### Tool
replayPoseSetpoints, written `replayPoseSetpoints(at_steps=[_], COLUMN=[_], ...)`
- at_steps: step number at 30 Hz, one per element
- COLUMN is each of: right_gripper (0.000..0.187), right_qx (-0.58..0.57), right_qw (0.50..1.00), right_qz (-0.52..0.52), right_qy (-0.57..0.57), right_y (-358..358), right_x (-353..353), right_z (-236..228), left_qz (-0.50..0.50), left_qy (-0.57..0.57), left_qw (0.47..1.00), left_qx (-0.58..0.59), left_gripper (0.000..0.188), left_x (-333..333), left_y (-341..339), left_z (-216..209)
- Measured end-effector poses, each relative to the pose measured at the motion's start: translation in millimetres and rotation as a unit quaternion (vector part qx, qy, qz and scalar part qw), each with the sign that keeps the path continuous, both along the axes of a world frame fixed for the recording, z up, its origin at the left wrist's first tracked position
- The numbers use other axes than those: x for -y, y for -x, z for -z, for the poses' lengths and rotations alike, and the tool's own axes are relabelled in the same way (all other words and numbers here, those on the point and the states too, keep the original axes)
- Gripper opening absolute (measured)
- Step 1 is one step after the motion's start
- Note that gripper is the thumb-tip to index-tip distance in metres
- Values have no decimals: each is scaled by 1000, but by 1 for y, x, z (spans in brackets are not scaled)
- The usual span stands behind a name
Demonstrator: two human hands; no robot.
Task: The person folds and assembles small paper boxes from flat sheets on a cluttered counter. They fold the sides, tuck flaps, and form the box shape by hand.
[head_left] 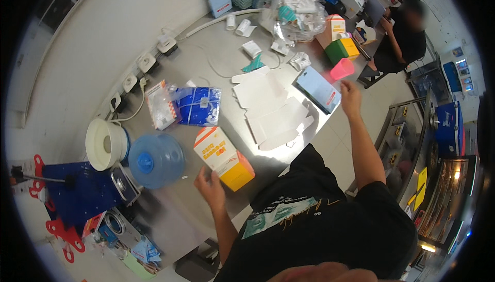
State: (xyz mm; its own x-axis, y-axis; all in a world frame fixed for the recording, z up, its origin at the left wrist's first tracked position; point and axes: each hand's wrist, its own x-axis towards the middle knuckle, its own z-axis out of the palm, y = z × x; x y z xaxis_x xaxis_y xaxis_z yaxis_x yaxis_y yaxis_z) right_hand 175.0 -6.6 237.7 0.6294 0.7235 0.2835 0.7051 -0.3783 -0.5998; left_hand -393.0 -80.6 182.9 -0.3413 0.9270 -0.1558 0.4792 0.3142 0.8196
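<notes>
A folded carton (219,153) in white, orange and yellow sits near the table's front edge. My left hand (210,186) is at its lower left corner, fingers apart and touching or very close to it; no grip around it shows. My right hand (350,99) is at the table's right edge, its fingers loosely bent and holding nothing that I can see. Just beyond its fingertips stands a pink cup (341,69). Next to them lies a flat light-blue box (318,89). Between my hands an unfolded white cardboard sheet (273,106) is spread on the steel table.
A blue water jug (157,161) and a white tub (103,144) stand at left. Blue packets (200,105) lie near the wall sockets. At the back are a heap of plastic bags (296,16) and a green-yellow box (342,50). Another person (402,39) sits beyond.
</notes>
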Motion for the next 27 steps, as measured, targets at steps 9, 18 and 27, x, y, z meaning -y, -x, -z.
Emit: replayPoseSetpoints(at_steps=[9, 18, 27], right_gripper=[28, 23, 77], right_qx=[-109, -219, -325], right_qw=[985, 973, 898], right_qz=[120, -20, -298], right_qy=[51, -76, -9], right_y=[-111, -254, -198], right_x=[18, -41, -40], right_z=[-39, 47, 55], left_qz=[-85, 123, 320], left_qy=[-157, -61, 13], left_qw=[982, 982, 925], left_qx=[54, 126, 204], left_gripper=[35, 30, 67], left_x=[-52, -110, -163], left_y=[-83, -386, -595], left_z=[-74, -57, -16])
